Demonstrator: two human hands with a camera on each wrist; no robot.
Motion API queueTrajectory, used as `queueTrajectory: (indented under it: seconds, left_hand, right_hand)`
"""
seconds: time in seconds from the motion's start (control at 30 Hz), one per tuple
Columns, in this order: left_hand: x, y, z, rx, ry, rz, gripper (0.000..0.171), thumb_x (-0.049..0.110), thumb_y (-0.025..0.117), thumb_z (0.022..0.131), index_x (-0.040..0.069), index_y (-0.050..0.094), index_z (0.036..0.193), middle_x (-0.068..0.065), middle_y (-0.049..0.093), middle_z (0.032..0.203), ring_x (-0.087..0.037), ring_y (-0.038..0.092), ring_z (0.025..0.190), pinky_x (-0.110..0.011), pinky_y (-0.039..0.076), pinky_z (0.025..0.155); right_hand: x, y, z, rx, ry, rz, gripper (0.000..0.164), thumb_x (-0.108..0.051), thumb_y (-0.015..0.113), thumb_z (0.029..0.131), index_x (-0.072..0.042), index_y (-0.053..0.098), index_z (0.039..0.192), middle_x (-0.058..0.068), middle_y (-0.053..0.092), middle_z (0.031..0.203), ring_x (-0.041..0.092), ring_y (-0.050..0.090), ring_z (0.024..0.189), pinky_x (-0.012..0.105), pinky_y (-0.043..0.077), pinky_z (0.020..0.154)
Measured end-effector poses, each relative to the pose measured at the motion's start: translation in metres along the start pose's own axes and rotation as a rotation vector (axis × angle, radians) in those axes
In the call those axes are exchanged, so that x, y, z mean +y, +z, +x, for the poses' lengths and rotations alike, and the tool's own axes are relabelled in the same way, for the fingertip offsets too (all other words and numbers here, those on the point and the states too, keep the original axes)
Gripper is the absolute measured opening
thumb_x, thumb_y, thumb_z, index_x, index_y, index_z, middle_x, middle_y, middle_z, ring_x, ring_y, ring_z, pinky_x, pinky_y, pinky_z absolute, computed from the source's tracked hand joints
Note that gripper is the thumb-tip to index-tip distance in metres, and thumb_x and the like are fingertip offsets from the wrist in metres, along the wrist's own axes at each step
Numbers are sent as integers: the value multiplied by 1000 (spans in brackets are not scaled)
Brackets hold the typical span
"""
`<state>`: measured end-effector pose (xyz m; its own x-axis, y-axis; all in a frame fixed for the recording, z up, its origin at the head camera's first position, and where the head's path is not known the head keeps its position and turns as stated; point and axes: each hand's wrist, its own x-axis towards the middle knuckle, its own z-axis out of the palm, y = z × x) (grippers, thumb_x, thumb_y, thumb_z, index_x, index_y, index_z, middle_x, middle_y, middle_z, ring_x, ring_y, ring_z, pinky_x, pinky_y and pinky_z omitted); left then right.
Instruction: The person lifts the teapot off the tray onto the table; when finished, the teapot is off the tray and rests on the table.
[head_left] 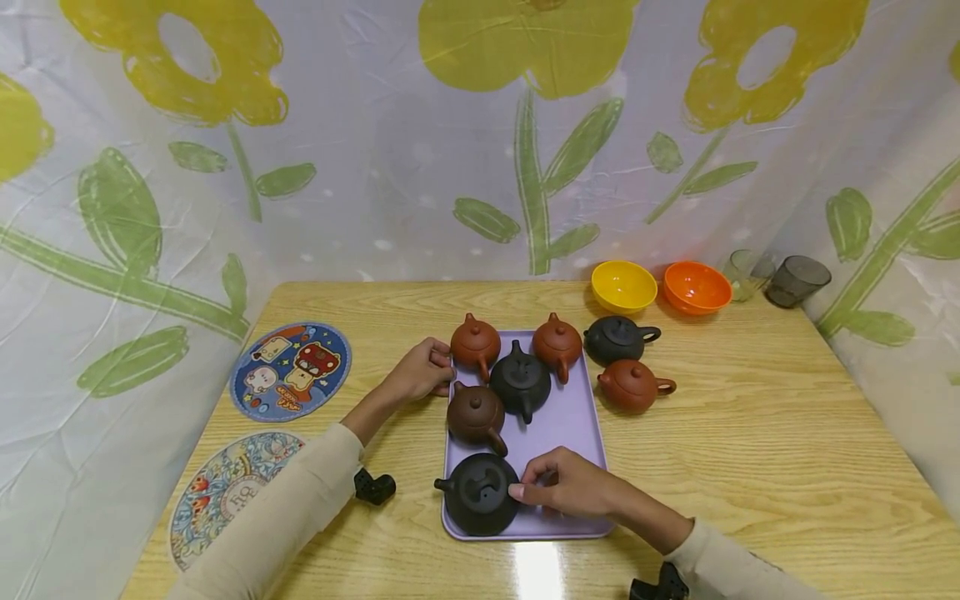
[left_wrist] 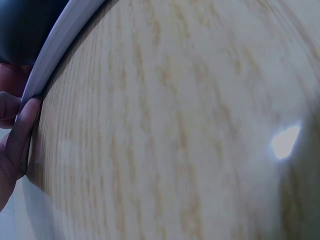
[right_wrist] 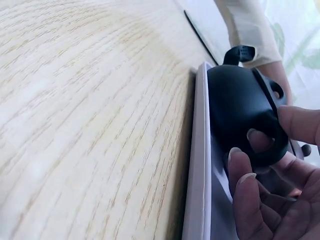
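Wood-grain table (head_left: 750,450): large black teapot (head_left: 480,508) in near-left corner of lilac tray (head_left: 579,425)

Right grip (head_left: 573,483) pinches its handle (right_wrist: 270,154); best kept level, spout (head_left: 442,484) clear of the rim (left_wrist: 62,37), before easing off. Left grip (head_left: 422,372) pinches that rim, probably steadying the tray.

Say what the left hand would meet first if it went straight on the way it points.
Past the tray edge it grips, the left hand would probably first meet the reddish teapot at the tray's far left corner; depth is unclear.
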<state>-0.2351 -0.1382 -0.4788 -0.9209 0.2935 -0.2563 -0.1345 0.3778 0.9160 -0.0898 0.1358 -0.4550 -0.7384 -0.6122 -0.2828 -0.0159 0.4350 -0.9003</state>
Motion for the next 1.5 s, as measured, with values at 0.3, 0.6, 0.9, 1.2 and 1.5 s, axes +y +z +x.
queueTrajectory:
  seconds: [0.3, 0.6, 0.9, 1.2, 1.5]
  left_hand:
    - [0, -1, 0, 0, 1, 12, 44, 1, 60, 95, -9, 42, 134, -23, 53, 117, -23, 63, 90, -32, 65, 71]
    - [0, 1, 0, 2, -7, 10, 43, 0, 60, 95, -9, 43, 134, -22, 53, 116, -22, 63, 90, -32, 65, 70]
    - [1, 1, 0, 7, -13, 11, 43, 0, 60, 95, -9, 43, 133, -22, 53, 116, -22, 63, 90, -32, 65, 71]
    - [3, 1, -1, 5, -9, 7, 43, -1, 60, 95, -9, 43, 133, -23, 53, 116, -21, 63, 88, -31, 65, 70]
    - [2, 1, -1, 2, -14, 6, 43, 0, 59, 95, -8, 42, 133, -22, 53, 116, -22, 62, 91, -33, 65, 71]
  right_hand:
    - [-3, 2, 0, 4, 14, 23, 32, -29, 69, 95, -1, 71, 79, 5, 56, 62, 10, 50, 55, 19, 40, 44]
    - [-4, 3, -2, 25, 13, 64, 31, -23, 68, 96, 4, 70, 81, 7, 56, 62, 7, 46, 51, 17, 38, 44]
    - [-4, -1, -4, 24, -6, 75, 28, -21, 68, 96, 3, 71, 81, 13, 64, 68, 11, 55, 60, 18, 47, 48]
    - [-6, -7, -9, 16, -17, 86, 27, -20, 69, 95, 2, 71, 80, 11, 63, 67, 10, 55, 61, 18, 47, 48]
    - [-7, -16, -18, 7, -15, 88, 26, -20, 69, 95, 2, 71, 81, 7, 62, 68, 10, 55, 63, 20, 49, 49]
